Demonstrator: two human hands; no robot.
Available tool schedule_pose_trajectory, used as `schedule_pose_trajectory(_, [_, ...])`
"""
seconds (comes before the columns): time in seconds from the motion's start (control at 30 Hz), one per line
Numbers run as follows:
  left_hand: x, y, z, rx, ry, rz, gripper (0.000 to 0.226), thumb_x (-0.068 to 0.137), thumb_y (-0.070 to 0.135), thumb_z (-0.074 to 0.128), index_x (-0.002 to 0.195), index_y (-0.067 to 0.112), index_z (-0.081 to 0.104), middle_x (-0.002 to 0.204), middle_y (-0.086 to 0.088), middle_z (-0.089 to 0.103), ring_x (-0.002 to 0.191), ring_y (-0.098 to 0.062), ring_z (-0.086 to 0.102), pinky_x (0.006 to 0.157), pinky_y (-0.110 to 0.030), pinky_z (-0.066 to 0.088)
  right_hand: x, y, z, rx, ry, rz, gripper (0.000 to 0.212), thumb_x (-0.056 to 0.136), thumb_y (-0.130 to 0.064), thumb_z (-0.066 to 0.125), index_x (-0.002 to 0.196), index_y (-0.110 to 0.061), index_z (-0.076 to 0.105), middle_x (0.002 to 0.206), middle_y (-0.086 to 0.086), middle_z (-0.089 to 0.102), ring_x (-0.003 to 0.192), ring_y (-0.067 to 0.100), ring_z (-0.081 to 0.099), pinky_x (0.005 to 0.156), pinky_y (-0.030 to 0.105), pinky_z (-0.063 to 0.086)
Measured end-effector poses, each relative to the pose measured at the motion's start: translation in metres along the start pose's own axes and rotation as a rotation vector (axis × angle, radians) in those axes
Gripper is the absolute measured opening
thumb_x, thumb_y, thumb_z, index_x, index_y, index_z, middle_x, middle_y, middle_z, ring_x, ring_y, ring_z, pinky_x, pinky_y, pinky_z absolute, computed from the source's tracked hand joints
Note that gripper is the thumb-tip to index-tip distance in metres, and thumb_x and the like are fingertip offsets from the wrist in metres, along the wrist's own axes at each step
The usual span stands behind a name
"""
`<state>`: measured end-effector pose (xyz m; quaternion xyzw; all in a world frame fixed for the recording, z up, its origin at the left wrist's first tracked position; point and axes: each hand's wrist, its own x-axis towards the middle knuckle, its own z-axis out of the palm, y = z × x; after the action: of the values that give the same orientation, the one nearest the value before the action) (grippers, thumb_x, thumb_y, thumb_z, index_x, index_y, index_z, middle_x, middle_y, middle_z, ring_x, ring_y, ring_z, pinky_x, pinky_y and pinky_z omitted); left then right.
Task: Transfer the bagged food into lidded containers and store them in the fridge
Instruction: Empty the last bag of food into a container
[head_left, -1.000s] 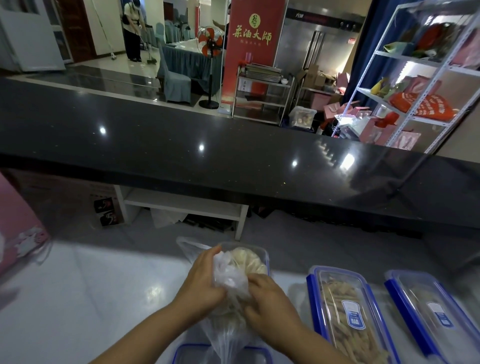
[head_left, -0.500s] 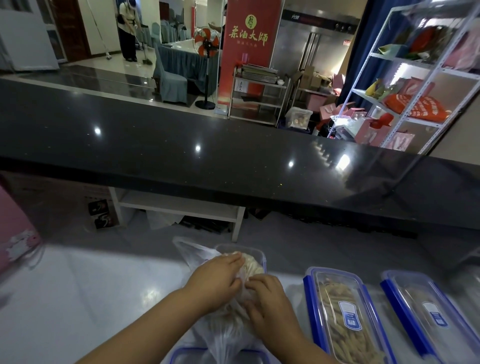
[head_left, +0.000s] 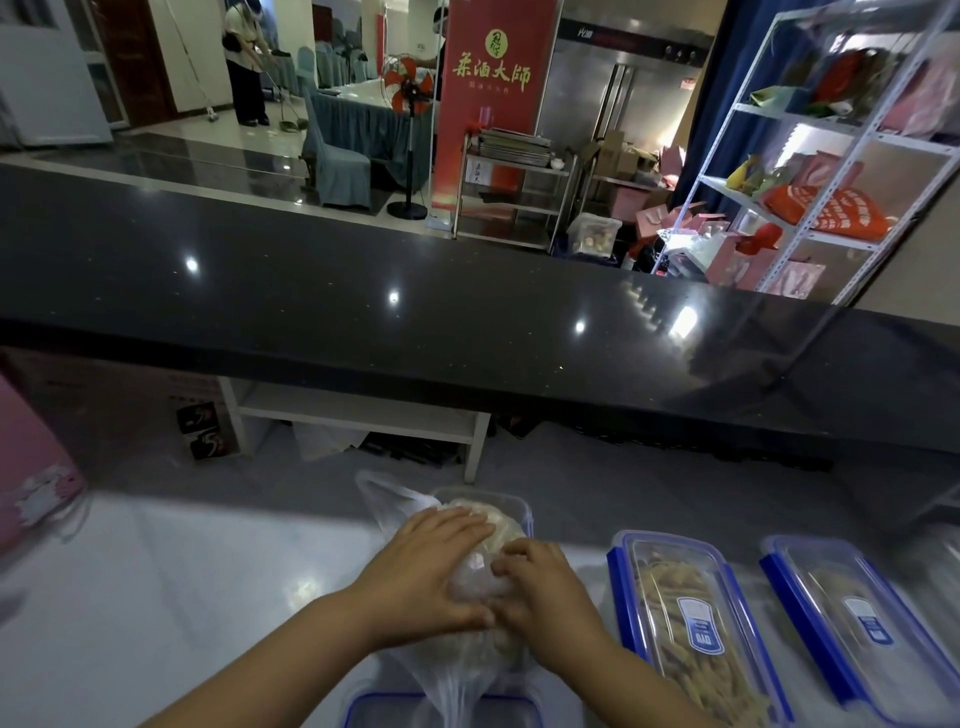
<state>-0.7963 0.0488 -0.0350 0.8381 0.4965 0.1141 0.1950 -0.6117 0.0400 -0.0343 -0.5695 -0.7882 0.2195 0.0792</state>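
**Third bag mid-transfer, both hands on it over the open tub**

The plastic bag (head_left: 475, 582) of pale food sits in the open container (head_left: 521, 512) at the near side of the white worktop (head_left: 156, 597). The bag's neck trails toward the camera across a loose blue-rimmed lid (head_left: 363, 709). Film covers the food, so I'd say it's not emptied yet.

Left hand (head_left: 431, 571): palm down on top of the bag, fingers straight and pressed together, thumb at the near side. It reads as a flat press, pinning the load inside the tub walls.

Right hand (head_left: 545, 592): fingers bent, tips dug into the bag's right flank, thumb meeting the left thumb. It looks like a grip on the film, but I can't tell whether it pinches a fold.

My guess at why: one hand holds the mass down while the other works the film, so the contents settle without tipping the tub.

To the right are the middle lidded container (head_left: 691, 623) and the far-right lidded container (head_left: 852, 618), side by side and apart from the open one. The middle one is full of tan pieces; the far one's contents are too blurred to tell. So roughly two of three are packed, with the spare lid parked near the person for capping.

The fridge step isn't started. The steel double-door unit (head_left: 623, 104) beyond the black counter (head_left: 415, 312) may be the fridge, not sure.

Risk: the film is thin and the tub looks light, so it could slide.
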Motion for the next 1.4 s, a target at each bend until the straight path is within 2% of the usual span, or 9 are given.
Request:
schedule_pose_trajectory(0.1, [-0.009,0.007,0.007,0.026,-0.046,-0.016,0.102,0.066,0.071,0.058,0.147,0.032,0.010,0.154,0.013,0.013,0.141,-0.005,0.007,0.115,-0.027,-0.004,0.011,-0.005,-0.007,0.153,0.061,0.057,0.003,0.083,-0.023,0.063,0.084,-0.025,0.065,0.098,-0.010,0.052,0.088,0.004,0.051,0.078,0.014,0.043])
schedule_pose_trajectory(0.27, [0.000,0.025,0.003,-0.088,0.153,-0.141,0.076,0.072,0.056,0.064,0.139,0.040,0.031,0.146,0.010,0.033,0.133,-0.010,0.030,0.111,-0.025,0.018,0.029,-0.023,-0.024,0.331,0.188,0.080,0.031,0.074,-0.014,0.072,0.061,-0.031,0.050,0.077,-0.007,0.053,0.071,0.010,0.053,0.062,0.017,0.044])
schedule_pose_trajectory(0.47, [0.018,0.005,0.007,-0.507,0.262,-0.309,0.018,0.079,0.025,0.068,0.096,0.030,0.064,0.099,0.001,0.059,0.092,-0.013,0.056,0.078,-0.028,0.049,0.027,-0.028,-0.045,0.684,0.167,0.031,0.019,0.084,-0.010,0.065,0.091,-0.028,0.064,0.095,-0.003,0.065,0.084,0.010,0.063,0.069,0.020,0.054])
schedule_pose_trajectory(0.57, [0.019,-0.001,0.007,-0.641,0.335,-0.305,0.024,0.081,0.009,0.065,0.084,0.033,0.061,0.095,0.007,0.054,0.090,-0.012,0.054,0.071,-0.013,0.041,0.025,-0.013,-0.046,0.632,0.211,0.115,0.024,0.089,-0.010,0.059,0.104,-0.028,0.059,0.106,-0.002,0.059,0.093,0.010,0.058,0.067,0.014,0.049])
schedule_pose_trajectory(0.73, [0.012,-0.002,-0.001,-0.921,0.277,-0.273,0.034,0.085,0.002,0.058,0.095,0.034,0.066,0.098,0.006,0.069,0.098,-0.013,0.064,0.085,-0.030,0.053,0.020,0.006,-0.031,0.672,0.058,0.196,0.044,0.095,-0.013,0.049,0.136,-0.028,0.042,0.133,-0.006,0.046,0.112,0.003,0.045,0.069,0.007,0.044])
schedule_pose_trajectory(0.9, [0.001,-0.007,-0.001,-0.657,0.261,-0.179,0.031,0.079,0.015,0.060,0.080,0.046,0.060,0.082,0.009,0.067,0.079,-0.002,0.062,0.071,-0.020,0.050,0.013,0.001,-0.017,0.547,-0.073,0.052,0.048,0.096,-0.036,0.043,0.142,-0.035,0.030,0.142,-0.016,0.025,0.129,0.004,0.029,0.098,0.016,0.036])
schedule_pose_trajectory(1.1, [-0.019,-0.006,0.019,-0.400,0.294,-0.117,0.014,0.073,0.035,0.061,0.080,0.039,0.050,0.076,0.021,0.054,0.076,0.005,0.052,0.061,-0.007,0.036,0.011,0.002,-0.014,0.315,-0.097,-0.031,0.053,0.085,-0.044,0.062,0.134,-0.031,0.048,0.142,-0.024,0.024,0.132,0.001,0.025,0.111,0.024,0.025])
schedule_pose_trajectory(1.27, [-0.015,-0.009,0.026,-0.232,0.267,-0.041,0.043,0.075,0.032,0.058,0.117,0.030,0.052,0.119,0.017,0.052,0.106,-0.005,0.050,0.089,-0.020,0.041,0.015,-0.013,-0.019,0.283,-0.042,-0.091,0.084,0.075,-0.083,0.020,0.144,-0.036,0.029,0.146,-0.027,0.017,0.136,-0.007,0.014,0.108,0.020,0.018])
schedule_pose_trajectory(1.4, [-0.009,-0.014,0.024,-0.133,0.257,-0.046,0.081,0.071,0.042,0.059,0.143,0.026,0.027,0.144,0.019,0.015,0.137,-0.004,0.017,0.112,-0.017,0.006,0.017,-0.016,-0.012,0.237,-0.142,-0.124,0.094,0.071,-0.084,0.002,0.148,-0.031,0.015,0.145,-0.026,0.003,0.136,-0.010,-0.002,0.110,0.014,0.001])
